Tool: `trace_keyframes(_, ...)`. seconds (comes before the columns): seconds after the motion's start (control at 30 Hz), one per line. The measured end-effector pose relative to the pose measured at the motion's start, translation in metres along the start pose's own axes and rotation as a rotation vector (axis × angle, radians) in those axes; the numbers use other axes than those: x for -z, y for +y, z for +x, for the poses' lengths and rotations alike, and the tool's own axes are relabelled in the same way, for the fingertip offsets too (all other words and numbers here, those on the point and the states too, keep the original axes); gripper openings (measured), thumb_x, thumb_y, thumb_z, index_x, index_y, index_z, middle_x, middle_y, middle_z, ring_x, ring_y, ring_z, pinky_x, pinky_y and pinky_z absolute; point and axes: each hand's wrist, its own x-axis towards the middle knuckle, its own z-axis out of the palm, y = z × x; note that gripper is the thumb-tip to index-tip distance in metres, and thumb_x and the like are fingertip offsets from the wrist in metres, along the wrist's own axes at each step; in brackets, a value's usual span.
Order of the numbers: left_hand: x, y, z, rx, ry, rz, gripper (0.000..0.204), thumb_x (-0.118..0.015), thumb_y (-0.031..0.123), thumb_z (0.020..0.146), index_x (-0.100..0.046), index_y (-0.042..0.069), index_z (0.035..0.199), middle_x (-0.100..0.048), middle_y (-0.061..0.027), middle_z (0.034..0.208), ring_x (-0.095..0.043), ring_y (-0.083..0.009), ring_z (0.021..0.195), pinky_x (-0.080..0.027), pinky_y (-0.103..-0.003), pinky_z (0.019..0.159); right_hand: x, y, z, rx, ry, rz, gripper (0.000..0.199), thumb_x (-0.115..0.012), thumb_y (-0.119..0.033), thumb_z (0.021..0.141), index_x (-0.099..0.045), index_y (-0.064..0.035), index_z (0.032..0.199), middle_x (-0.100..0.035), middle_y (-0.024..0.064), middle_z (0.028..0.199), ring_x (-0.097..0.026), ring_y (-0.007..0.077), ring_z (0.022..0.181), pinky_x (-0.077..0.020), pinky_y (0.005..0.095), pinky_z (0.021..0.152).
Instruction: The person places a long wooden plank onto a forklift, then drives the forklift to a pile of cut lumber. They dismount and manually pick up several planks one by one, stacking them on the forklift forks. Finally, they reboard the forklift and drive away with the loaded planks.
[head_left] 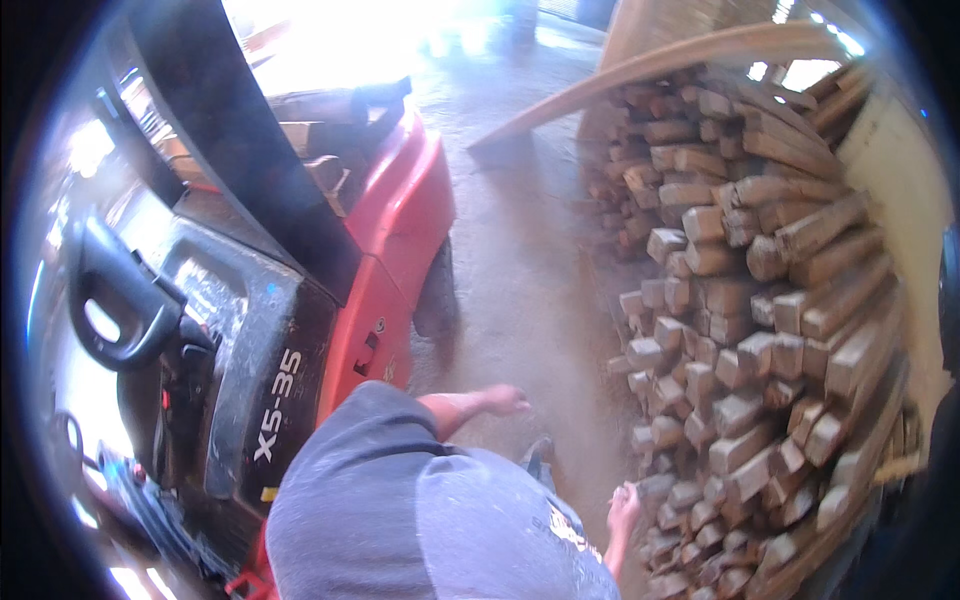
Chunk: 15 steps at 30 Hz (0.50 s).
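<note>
My left arm reaches forward past my grey shirt (490, 525), beside the red-and-black forklift (395, 220). My left hand (506, 400) hangs over the floor with its fingers curled in, and nothing shows in it. Lower right, my right hand (622, 505) is next to the near end of a tall stack of wooden posts (720, 310). Its fingers are bent too, and I see no object in them. Whether it touches the posts I cannot tell. The post ends face the aisle, squared and weathered.
A concrete floor (520, 260) runs between the forklift and the stack. A long curved-looking plank (690, 55) leans across the stack's far end. The forklift's black steering wheel (120, 295) and dark upright post (245, 130) are at left. Strong light washes out the far end.
</note>
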Motion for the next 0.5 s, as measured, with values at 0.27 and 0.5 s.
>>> trace_keyframes(0.27, 0.175, -0.022, -0.111, 0.434, 0.638, -0.380, 0.056, -0.065, 0.054, 0.110, -0.077, 0.006, 0.138, -0.078, -0.0204, 0.139, -0.072, -0.0377, 0.134, -0.056, -0.049, 0.114, -0.126, -0.376, 0.263, 0.840, -0.454, -0.322, 0.050, -0.076, -0.034, 0.105, -0.073, -0.0003, 0.141, -0.077, 0.0269, 0.133, -0.074, 0.0433, 0.125, -0.0585, 0.0501, 0.108)
trace_keyframes(0.5, 0.246, -0.034, -0.081, 0.257, 0.973, -0.752, 0.048, -0.070, 0.048, 0.111, -0.077, 0.008, 0.137, -0.082, -0.0147, 0.130, -0.077, -0.0264, 0.122, -0.058, -0.043, 0.108, -0.291, -0.690, 0.287, 1.368, -0.562, -0.077, 0.053, -0.081, -0.028, 0.101, -0.070, 0.0055, 0.141, -0.075, 0.0308, 0.131, -0.073, 0.0470, 0.124, -0.0588, 0.0501, 0.108)
